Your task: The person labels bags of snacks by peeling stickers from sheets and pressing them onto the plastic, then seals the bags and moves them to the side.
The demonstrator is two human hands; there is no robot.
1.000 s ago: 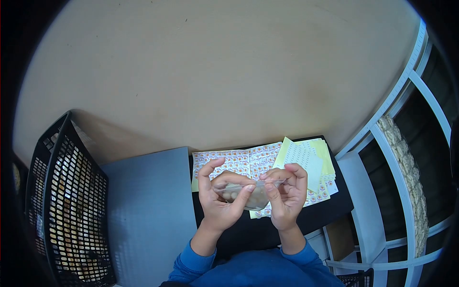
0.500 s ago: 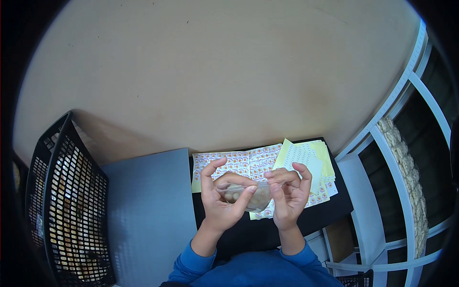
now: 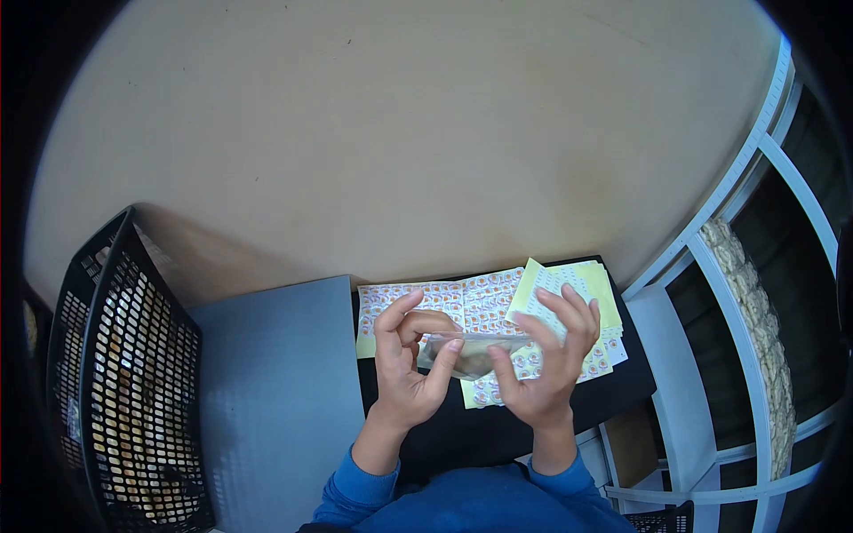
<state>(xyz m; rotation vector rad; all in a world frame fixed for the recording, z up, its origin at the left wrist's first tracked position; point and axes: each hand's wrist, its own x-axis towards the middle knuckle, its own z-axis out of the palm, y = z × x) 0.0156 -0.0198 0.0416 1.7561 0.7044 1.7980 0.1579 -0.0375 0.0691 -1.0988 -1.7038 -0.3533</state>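
Observation:
A small clear plastic container (image 3: 471, 355) with pale, blurry contents is held up in front of my body, over the black tabletop. My left hand (image 3: 410, 360) pinches its left side between thumb and fingers. At its right side is my right hand (image 3: 553, 364), with the thumb touching the container and the fingers raised and spread, slightly blurred. Behind the container lie sheets of round orange-and-white stickers (image 3: 413, 295), and a yellow-edged sheet with small print (image 3: 569, 298) overlaps them on the right.
A tall black perforated basket (image 3: 142, 382) with items inside stands at the left on a grey surface (image 3: 275, 382). A beige wall (image 3: 400, 133) rises behind. White metal shelving (image 3: 693, 382) with a braided beige item (image 3: 755, 346) is on the right.
My right hand has loosened its pinch, its fingers lifting and spreading to the right. The container has tilted a little, and my left hand still grips it.

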